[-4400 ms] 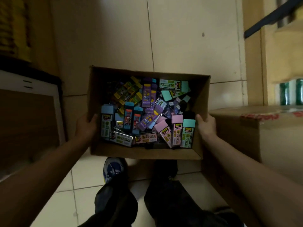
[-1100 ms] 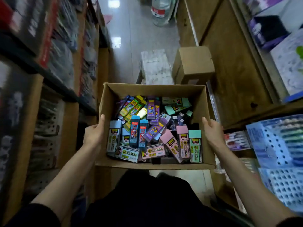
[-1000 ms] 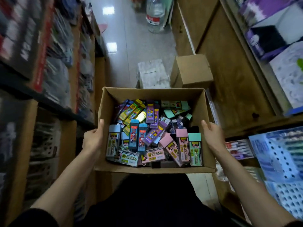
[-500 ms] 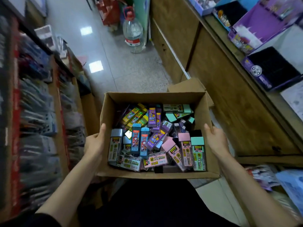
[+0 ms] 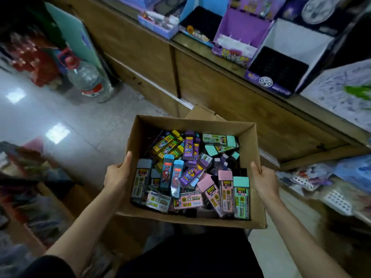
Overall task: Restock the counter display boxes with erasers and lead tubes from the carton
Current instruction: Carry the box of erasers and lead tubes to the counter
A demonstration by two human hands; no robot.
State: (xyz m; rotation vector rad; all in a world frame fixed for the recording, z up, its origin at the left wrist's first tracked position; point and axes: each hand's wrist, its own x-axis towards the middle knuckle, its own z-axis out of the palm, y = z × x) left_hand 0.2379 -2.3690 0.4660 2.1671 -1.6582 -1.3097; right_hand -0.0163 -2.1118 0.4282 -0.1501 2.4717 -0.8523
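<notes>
The left hand (image 5: 118, 175) and right hand (image 5: 265, 181) each grip one side of the carton (image 5: 190, 221), to hold it flat so no lead tubes (image 5: 226, 193) spill. It hangs by the counter (image 5: 220, 91) front edge, under the display boxes (image 5: 239, 27).

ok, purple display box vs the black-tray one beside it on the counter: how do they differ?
Purple box has a purple back panel; black-tray box has a white one. Purple box's tray shows white stock; black-tray box's tray looks dark and bare, though it's blurry. Both stand side by side on the counter and have purple fronts.
</notes>
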